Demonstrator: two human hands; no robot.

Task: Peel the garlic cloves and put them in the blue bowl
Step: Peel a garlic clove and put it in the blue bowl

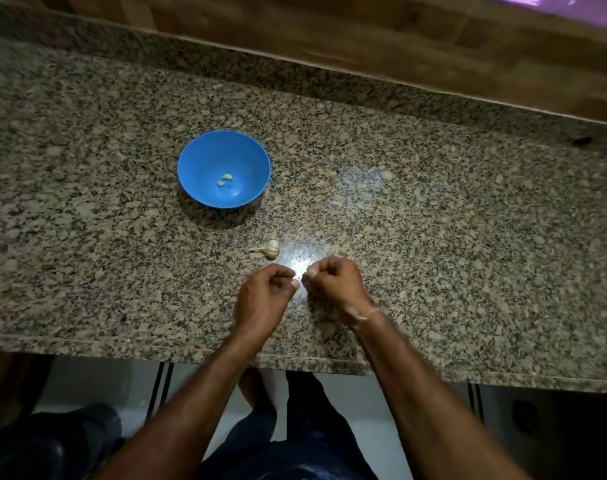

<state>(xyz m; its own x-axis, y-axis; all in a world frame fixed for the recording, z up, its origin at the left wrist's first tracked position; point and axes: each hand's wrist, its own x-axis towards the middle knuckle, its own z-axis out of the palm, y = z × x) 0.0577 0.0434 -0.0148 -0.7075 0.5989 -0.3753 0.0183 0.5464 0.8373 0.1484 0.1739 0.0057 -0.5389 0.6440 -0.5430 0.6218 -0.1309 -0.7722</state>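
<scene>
The speckled granite tabletop runs wide to both sides, with a raised granite lip along its far side and a wooden wall behind that. Its near edge crosses the lower part of the view, and both forearms reach over it from below. Most of the surface is bare stone: a broad stretch to the right of the hands and another to the left of the bowl.

The blue bowl stands well in from every edge, to the far left of the hands. Two small pale peeled garlic cloves lie at its bottom, close to each other. Between the bowl and the hands, a garlic bulb lies on the stone with its stem pointing left, just beyond the left hand and apart from it.

The left hand and the right hand meet close together above a bright glare spot on the stone, not far from the near edge. Both have their fingers curled in, with thumb and fingertips brought together where the hands face each other. They seem to be pinching something small between them, probably a clove, but blur and glare hide it, so I cannot tell what either one grips.

Below the tabletop edge are dark trousers and a pale floor.
</scene>
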